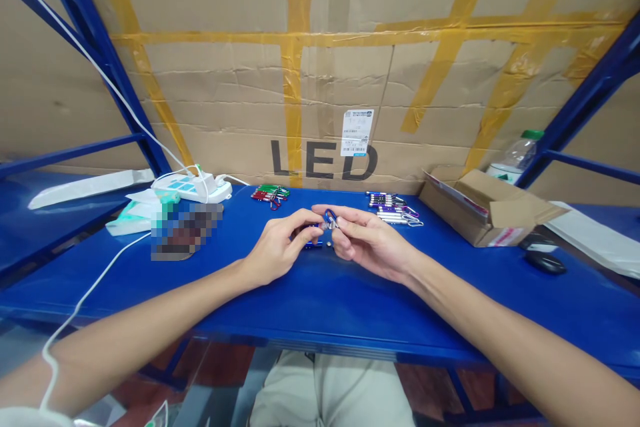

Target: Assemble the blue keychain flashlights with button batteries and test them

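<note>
Both hands meet at the middle of the blue table [310,293]. My left hand [277,247] pinches a small blue keychain flashlight [314,243] by its body, low over the table. My right hand [363,240] grips the blue carabiner clip [330,218] at the flashlight's end. A pile of red and green keychain flashlights [270,194] lies behind my left hand. Behind my right hand lies a pile of purple and silver keychain flashlights [393,208].
An open cardboard box [483,210] stands at the right, with a black mouse [546,261] and a plastic bottle [515,157] near it. A white power strip [193,187] and its cable sit at the left. A large cardboard sheet marked LED [325,80] closes the back.
</note>
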Demonstrator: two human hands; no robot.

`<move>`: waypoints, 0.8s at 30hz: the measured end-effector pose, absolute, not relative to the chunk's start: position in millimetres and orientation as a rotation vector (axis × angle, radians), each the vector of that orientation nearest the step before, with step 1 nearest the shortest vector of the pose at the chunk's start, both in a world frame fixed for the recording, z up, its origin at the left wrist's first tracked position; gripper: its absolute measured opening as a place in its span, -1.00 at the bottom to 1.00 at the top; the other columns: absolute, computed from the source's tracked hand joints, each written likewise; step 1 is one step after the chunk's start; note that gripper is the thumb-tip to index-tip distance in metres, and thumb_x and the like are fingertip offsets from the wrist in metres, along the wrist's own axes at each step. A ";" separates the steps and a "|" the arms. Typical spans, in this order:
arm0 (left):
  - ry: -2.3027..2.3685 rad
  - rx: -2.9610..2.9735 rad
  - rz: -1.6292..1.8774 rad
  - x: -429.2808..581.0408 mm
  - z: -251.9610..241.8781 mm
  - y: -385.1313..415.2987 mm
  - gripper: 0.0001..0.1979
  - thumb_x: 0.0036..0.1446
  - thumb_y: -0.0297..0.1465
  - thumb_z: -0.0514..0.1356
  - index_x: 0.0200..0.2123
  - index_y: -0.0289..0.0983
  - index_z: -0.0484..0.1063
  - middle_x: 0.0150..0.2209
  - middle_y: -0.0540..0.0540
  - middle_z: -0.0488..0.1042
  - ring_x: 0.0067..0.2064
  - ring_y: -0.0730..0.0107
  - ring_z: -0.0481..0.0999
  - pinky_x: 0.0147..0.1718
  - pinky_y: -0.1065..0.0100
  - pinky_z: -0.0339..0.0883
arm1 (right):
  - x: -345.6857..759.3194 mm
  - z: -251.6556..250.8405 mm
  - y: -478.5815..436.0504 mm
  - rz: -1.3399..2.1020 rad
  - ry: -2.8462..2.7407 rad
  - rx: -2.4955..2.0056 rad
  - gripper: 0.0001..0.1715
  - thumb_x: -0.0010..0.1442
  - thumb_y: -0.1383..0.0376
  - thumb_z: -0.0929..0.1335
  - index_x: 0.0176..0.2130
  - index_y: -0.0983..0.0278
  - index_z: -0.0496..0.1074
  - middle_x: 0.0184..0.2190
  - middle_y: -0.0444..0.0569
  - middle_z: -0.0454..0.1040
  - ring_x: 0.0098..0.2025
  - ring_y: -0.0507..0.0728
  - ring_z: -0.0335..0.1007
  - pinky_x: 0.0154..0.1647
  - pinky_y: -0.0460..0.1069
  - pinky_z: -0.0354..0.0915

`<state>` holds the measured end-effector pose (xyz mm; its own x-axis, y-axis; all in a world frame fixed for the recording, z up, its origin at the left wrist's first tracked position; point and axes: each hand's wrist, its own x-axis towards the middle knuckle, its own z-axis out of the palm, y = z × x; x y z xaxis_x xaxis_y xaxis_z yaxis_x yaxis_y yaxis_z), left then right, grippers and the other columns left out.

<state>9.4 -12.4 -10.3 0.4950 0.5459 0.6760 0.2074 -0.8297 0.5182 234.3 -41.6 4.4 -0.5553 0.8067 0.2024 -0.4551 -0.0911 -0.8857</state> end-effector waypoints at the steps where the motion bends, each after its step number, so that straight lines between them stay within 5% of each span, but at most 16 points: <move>1: 0.619 2.384 1.272 9.1 -10.3 -12.7 -0.80 0.50 -0.29 0.17 0.01 -0.25 0.54 -0.22 -0.02 0.67 -0.30 0.44 0.64 -0.21 0.48 0.47 | 234.7 5.0 -41.8 1.797 -1.275 -0.423 -0.58 0.38 0.26 0.48 0.20 0.25 0.60 -0.50 -0.18 0.36 -0.46 -0.02 0.16 -0.38 -0.09 0.20; 15: 0.687 2.414 1.240 6.8 -8.5 -10.0 -0.75 0.52 -0.23 0.13 -0.01 -0.23 0.54 -0.25 -0.03 0.65 -0.31 0.42 0.60 -0.19 0.43 0.47 | 243.2 5.7 -36.8 1.701 -1.419 -0.496 -0.53 0.42 0.19 0.46 0.25 0.24 0.55 -0.50 -0.18 0.34 -0.46 0.00 0.14 -0.37 -0.06 0.16; 24: 0.806 2.417 1.202 3.4 -7.8 0.4 -0.72 0.52 -0.22 0.12 0.03 -0.25 0.55 -0.35 0.01 0.61 -0.35 0.41 0.57 -0.26 0.43 0.42 | 249.6 7.9 -28.4 1.282 -1.619 -0.743 -0.52 0.42 0.04 0.41 0.15 0.28 0.57 -0.51 -0.21 0.33 -0.48 0.03 0.17 -0.35 -0.01 0.18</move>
